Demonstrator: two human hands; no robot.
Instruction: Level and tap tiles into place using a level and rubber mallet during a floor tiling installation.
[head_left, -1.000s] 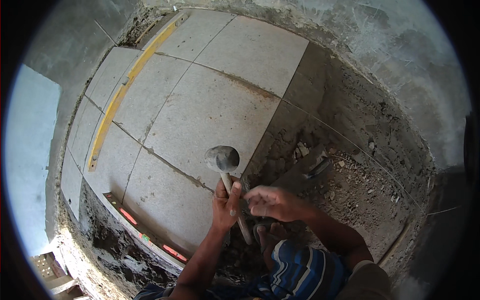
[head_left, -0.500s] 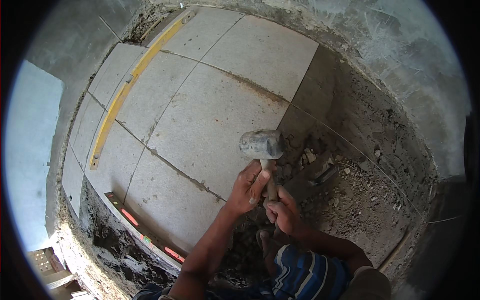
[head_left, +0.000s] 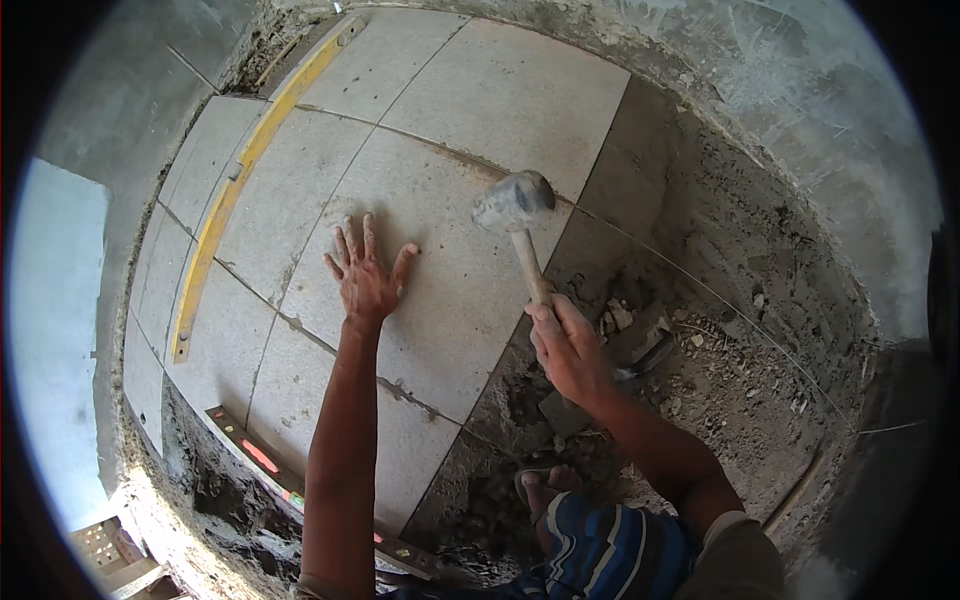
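Observation:
My right hand (head_left: 568,348) grips the wooden handle of a rubber mallet (head_left: 514,202). Its grey, dusty head hangs over the right part of a large pale floor tile (head_left: 440,280); whether it touches the surface I cannot tell. On the same tile, left of the mallet, my left hand (head_left: 368,275) lies palm down with the fingers spread, holding nothing. A yellow spirit level (head_left: 232,190) rests across the tiles on the left. Nearer to me, a second level (head_left: 255,450) with red markings lies along the tile edge, partly hidden behind my left forearm.
A taut string (head_left: 720,295) runs across the wet mortar bed (head_left: 690,190) on the right. Rubble (head_left: 690,385) and a trowel-like tool (head_left: 645,358) lie beside my right forearm. Rough walls (head_left: 760,60) border the floor. My sandalled foot (head_left: 540,485) stands in dark mortar.
My left hand has left the mallet handle and moved left onto the tile, opening flat. My right hand has carried the mallet slightly up and farther over the tile.

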